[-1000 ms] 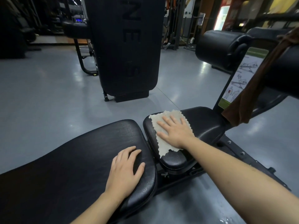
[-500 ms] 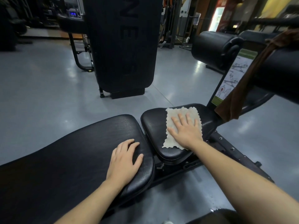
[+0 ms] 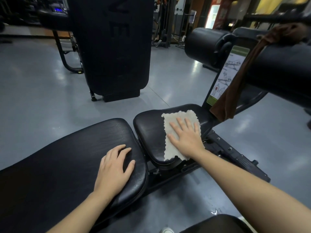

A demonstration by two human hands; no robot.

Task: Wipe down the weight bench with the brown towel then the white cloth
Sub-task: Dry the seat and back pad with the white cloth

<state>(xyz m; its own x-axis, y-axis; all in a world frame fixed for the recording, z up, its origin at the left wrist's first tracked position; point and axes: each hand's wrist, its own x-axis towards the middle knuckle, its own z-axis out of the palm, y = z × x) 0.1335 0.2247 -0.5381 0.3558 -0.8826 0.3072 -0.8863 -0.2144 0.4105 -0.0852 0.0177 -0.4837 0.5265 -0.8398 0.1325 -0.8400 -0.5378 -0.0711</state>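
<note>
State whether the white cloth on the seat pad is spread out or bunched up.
Spread out. The white scalloped-edge cloth lies flat on the black padded seat, its edges visible around the flat right hand pressing it.

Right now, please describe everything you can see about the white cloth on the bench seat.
The white cloth is a small, roughly rectangular piece of off-white fabric with a nubbly texture and wavy, scalloped edges. It lies spread flat on the right half of the black seat pad, its long side running from the pad's far part to its near rim. The right hand presses on it with straight, spread fingers and covers its right part. Its near edge is ragged and reaches the pad's front curve. Nothing else touches it.
</note>
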